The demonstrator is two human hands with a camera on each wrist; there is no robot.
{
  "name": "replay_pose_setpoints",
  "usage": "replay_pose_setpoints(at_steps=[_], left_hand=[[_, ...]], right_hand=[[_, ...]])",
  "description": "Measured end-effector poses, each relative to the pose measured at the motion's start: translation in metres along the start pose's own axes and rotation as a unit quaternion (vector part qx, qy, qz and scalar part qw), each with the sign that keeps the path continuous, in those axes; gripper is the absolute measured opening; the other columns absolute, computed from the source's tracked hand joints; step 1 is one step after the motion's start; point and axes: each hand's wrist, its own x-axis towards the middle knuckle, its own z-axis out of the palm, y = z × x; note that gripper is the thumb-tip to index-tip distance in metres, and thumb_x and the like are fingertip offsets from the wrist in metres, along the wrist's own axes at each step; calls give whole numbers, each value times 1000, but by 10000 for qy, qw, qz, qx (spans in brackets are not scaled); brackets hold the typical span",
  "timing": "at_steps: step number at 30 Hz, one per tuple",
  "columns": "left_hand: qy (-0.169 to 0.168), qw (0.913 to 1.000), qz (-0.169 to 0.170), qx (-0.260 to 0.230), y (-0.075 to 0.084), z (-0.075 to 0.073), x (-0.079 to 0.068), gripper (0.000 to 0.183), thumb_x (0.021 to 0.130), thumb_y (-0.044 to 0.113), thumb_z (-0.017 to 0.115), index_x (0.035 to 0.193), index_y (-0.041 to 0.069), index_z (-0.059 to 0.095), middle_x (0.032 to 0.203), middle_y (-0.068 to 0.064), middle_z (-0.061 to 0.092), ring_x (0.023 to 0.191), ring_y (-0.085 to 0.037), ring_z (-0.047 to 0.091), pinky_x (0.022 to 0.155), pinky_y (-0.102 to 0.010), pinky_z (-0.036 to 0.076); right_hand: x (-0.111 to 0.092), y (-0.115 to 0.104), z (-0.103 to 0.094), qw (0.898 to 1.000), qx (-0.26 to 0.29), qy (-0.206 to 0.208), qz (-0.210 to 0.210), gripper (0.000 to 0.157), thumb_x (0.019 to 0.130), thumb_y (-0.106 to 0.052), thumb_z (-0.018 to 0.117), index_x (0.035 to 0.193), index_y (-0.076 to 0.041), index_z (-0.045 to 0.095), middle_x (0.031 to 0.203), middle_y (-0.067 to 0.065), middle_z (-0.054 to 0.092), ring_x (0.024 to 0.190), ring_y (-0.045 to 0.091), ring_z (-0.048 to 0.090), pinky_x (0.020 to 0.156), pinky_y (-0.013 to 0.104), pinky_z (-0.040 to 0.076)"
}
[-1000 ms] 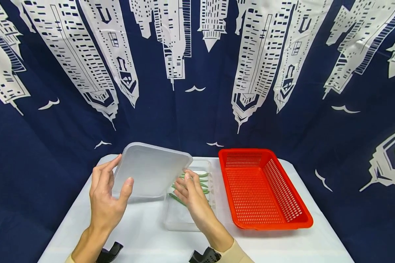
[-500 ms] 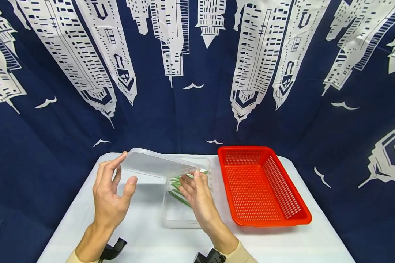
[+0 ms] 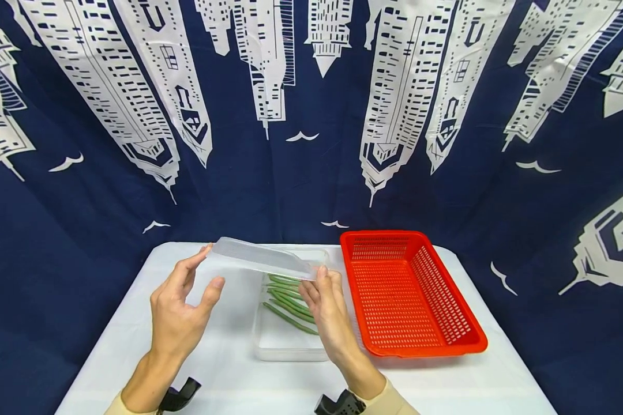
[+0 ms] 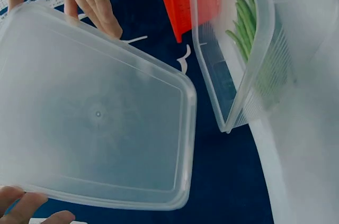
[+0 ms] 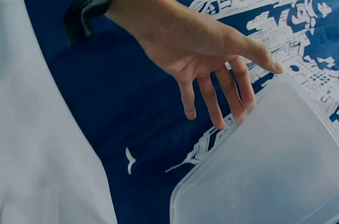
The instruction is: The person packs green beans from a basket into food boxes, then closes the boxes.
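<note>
A translucent plastic lid is held tilted above the far left part of a clear plastic container. Green beans lie side by side inside, partly covered by lid and hand. My right hand pinches the lid's right end, thumb on one face and fingers on the other. At the opposite end, fingertips of my left hand touch the lid's edge, while its thumb stands apart. In the left wrist view the lid shows broad and flat beside the container's wall.
A red perforated basket stands right of the container. Both are on a white-covered table. Behind the table hangs a dark blue cloth printed with white buildings.
The lid has tipped from steep to nearly edge-on and shifted slightly right. My right hand has come to pinch its end, and my left hand has followed rightward. More beans show.
</note>
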Motion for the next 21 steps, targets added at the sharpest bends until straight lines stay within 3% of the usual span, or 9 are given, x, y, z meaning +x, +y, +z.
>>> replay_pose_setpoints(at_steps=[4,9,13,17,21], left_hand=[[-217,9993,-297,-47,-4,3,-5,47,95,-2,91,140,1,79,150,-17,80,144,3,71,122,-16,50],[-564,9946,-867,71,-10,9,-14,39,99,7,93,136,10,83,150,-8,81,138,7,71,117,-10,49],[-985,9877,-1188,248,-16,13,-22,39,101,17,94,138,14,83,152,-1,80,141,-11,74,115,-7,46],[-1494,9806,-1249,216,-25,17,-31,44,102,23,93,143,13,82,155,-5,78,146,-33,73,116,-5,43],[-1922,9719,-1338,230,-36,21,-39,50,104,30,92,151,17,79,159,-4,76,150,-37,71,116,-3,40]], right_hand=[[-3,4,-9,9993,-278,232,-71,38,125,-32,44,143,1,39,181,32,35,171,52,42,141,47,41],[-3,8,-24,9970,-654,402,14,42,121,-24,50,150,5,42,182,29,40,168,43,49,135,36,46],[-5,13,-36,9938,-975,519,142,40,118,-17,48,150,6,44,182,27,41,161,37,53,130,29,48],[-7,18,-48,9885,-1345,669,149,40,113,-9,47,150,7,46,182,27,45,150,32,60,118,16,51],[-8,25,-58,9794,-1884,727,59,40,111,-8,52,149,5,51,182,24,49,150,34,63,111,14,50]])
